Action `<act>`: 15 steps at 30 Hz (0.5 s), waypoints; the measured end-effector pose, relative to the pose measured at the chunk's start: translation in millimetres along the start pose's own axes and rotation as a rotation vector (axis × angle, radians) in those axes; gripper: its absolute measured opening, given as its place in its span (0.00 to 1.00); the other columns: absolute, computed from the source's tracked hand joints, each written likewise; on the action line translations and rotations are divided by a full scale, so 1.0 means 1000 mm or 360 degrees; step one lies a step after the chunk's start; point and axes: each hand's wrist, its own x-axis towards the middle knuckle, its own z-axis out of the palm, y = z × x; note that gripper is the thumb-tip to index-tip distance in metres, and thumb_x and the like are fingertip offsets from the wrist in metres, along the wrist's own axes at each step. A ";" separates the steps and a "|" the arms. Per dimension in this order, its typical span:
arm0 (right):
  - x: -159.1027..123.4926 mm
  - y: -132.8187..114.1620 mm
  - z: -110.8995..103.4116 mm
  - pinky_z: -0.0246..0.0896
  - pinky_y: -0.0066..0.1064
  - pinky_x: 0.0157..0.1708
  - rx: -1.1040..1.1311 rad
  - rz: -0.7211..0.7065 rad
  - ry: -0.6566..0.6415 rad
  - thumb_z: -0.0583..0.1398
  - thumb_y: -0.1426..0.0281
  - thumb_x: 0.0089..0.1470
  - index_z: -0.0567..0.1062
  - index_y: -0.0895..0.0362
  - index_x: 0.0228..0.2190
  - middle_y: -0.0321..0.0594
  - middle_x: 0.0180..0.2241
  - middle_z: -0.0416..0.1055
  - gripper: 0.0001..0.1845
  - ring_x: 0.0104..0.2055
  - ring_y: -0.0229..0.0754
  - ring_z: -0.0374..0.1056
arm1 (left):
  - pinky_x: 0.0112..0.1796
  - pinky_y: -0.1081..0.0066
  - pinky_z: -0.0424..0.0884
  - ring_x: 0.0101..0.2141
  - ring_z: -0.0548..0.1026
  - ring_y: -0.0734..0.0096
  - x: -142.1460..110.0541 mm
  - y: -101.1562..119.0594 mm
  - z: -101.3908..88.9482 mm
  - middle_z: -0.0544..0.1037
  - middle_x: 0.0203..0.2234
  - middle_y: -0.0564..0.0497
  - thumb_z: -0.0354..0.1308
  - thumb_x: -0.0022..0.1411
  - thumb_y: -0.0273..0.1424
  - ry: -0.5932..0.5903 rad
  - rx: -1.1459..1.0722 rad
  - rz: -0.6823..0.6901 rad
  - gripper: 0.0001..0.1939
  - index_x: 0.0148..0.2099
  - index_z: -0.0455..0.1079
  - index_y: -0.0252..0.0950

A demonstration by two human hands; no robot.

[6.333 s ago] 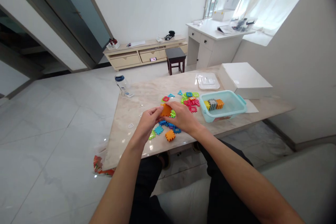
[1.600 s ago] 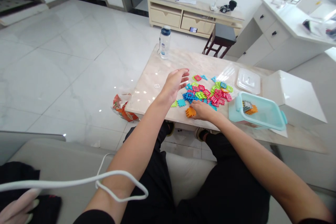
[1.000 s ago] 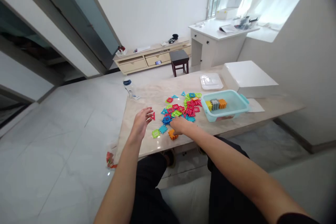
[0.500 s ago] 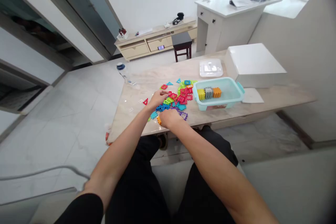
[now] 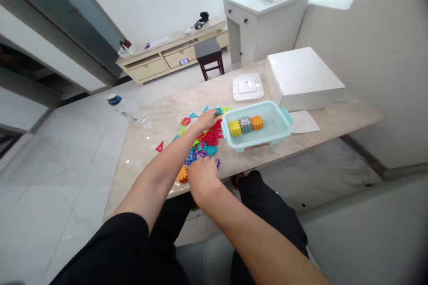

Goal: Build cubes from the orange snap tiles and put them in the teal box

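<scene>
Interlocking plastic building pieces in many colours lie heaped on the marble-look table. My left hand (image 5: 207, 119) reaches over the heap's far right side, fingers stretched toward a blue gear-edged piece (image 5: 218, 111) near the bin; its fingertips are partly hidden. Close to the table's front edge, my right hand (image 5: 203, 173) is closed around a stack of orange pieces (image 5: 182, 174) that shows on its left side. Red pieces (image 5: 212, 135) and purple pieces (image 5: 200, 154) lie between my two hands.
A light-blue bin (image 5: 277, 131) holds yellow, grey and orange stacks in a row. Behind it are a clear lid (image 5: 248, 87) and a white box (image 5: 306, 75). A water bottle (image 5: 125, 109) lies at the far left; a red triangle piece (image 5: 159, 146) sits apart.
My left hand has moved right and away from me, from mid-heap toward the far pieces beside the bin. My right hand stays by the front edge with the orange stack. The view has shifted right.
</scene>
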 end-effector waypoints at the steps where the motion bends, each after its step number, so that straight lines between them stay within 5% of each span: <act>1: 0.004 0.001 -0.001 0.68 0.57 0.60 0.0029 -0.0002 -0.0004 0.53 0.76 0.72 0.75 0.69 0.64 0.71 0.63 0.72 0.25 0.66 0.66 0.70 | 0.60 0.62 0.71 0.56 0.78 0.54 0.006 -0.001 0.003 0.82 0.54 0.39 0.63 0.67 0.31 -0.0011 0.0045 0.0018 0.16 0.55 0.79 0.35; 6: 0.003 0.003 0.002 0.70 0.58 0.58 0.0025 -0.0033 0.0116 0.55 0.76 0.69 0.75 0.67 0.64 0.72 0.61 0.73 0.25 0.63 0.67 0.73 | 0.58 0.64 0.71 0.53 0.78 0.56 0.007 -0.010 0.014 0.81 0.51 0.40 0.58 0.71 0.31 -0.0004 0.0217 0.0039 0.12 0.50 0.81 0.37; 15: -0.004 -0.011 0.012 0.73 0.50 0.56 -0.0100 -0.0167 0.0088 0.57 0.80 0.65 0.78 0.66 0.61 0.67 0.58 0.77 0.25 0.60 0.63 0.75 | 0.53 0.65 0.73 0.50 0.80 0.57 -0.008 -0.004 0.016 0.78 0.54 0.39 0.60 0.73 0.36 -0.0052 0.0353 0.0041 0.17 0.59 0.78 0.37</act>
